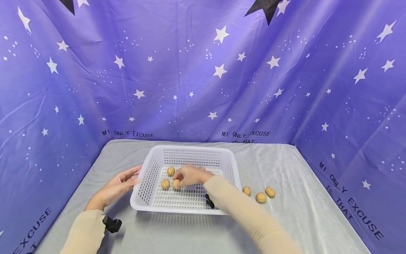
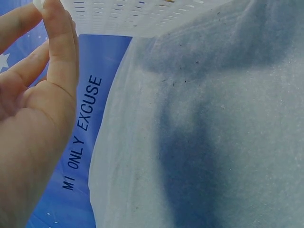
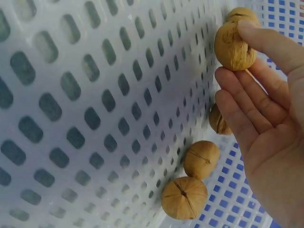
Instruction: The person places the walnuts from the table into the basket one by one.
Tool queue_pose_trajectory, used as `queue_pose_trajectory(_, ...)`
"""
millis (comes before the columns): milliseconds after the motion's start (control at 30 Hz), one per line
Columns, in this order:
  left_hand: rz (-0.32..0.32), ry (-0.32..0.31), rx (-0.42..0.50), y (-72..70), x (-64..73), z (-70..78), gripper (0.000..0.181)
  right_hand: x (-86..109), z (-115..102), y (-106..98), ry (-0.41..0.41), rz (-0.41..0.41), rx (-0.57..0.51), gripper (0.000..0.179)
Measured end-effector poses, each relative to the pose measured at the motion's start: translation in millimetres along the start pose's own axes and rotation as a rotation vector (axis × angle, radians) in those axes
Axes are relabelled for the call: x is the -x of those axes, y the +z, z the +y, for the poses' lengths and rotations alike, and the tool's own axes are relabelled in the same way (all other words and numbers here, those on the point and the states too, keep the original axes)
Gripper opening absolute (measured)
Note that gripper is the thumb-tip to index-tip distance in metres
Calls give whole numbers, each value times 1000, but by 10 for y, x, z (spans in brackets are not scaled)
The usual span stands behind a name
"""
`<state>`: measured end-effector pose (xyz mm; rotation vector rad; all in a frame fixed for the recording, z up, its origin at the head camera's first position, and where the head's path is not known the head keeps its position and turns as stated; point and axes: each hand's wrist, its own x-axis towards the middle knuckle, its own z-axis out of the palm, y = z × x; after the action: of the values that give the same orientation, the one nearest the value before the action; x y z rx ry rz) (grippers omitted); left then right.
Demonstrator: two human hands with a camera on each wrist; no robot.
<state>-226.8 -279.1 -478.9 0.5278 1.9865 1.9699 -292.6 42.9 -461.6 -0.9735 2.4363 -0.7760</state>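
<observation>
A white perforated plastic basket [image 1: 187, 210] stands on the cloth-covered table. Inside it, my right hand [image 1: 190, 174] pinches a walnut [image 3: 233, 48] between thumb and fingers, low over the basket floor. Two walnuts lie left of that hand, one of them a walnut [image 1: 171, 171] toward the back; others are partly hidden behind the hand. In the right wrist view a walnut [image 3: 184, 198] and a second walnut [image 3: 202, 159] rest against the perforated wall. My left hand [image 1: 115, 187] touches the basket's left rim with fairly straight fingers.
Outside the basket on the right, three walnuts sit on the table: one walnut [image 1: 246, 191] close by the basket, another walnut [image 1: 261, 197] and a third walnut [image 1: 270, 192] farther right. A purple star-printed curtain [image 1: 190, 98] encloses the grey table [image 1: 177, 236] at the back and sides.
</observation>
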Motion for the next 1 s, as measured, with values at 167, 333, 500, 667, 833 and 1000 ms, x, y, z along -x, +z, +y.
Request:
queue_pose_trajectory(167, 4, -1, 2, 1, -4, 23, 61, -44, -16, 19, -16, 9, 51, 37)
queue_pose_trajectory(333, 1, 0, -1, 5, 0, 26, 60, -57, -25, 20, -15, 13, 72, 38)
queue_pose_trajectory(500, 15, -10, -3, 9, 13, 16, 61, 13, -65, -42, 1, -9, 41, 43)
queue_pose_trajectory(667, 11, -1, 11, 8, 15, 21, 61, 101, -118, -198, -3, -21, 20, 44)
queue_pose_trajectory(833, 3, 1, 17, 17, 17, 30, 61, 187, -155, -396, -31, -30, 35, 43)
queue_pose_trajectory(1000, 9, -6, 11, 25, 15, 26, 62, 324, -213, -627, -28, -11, 51, 42)
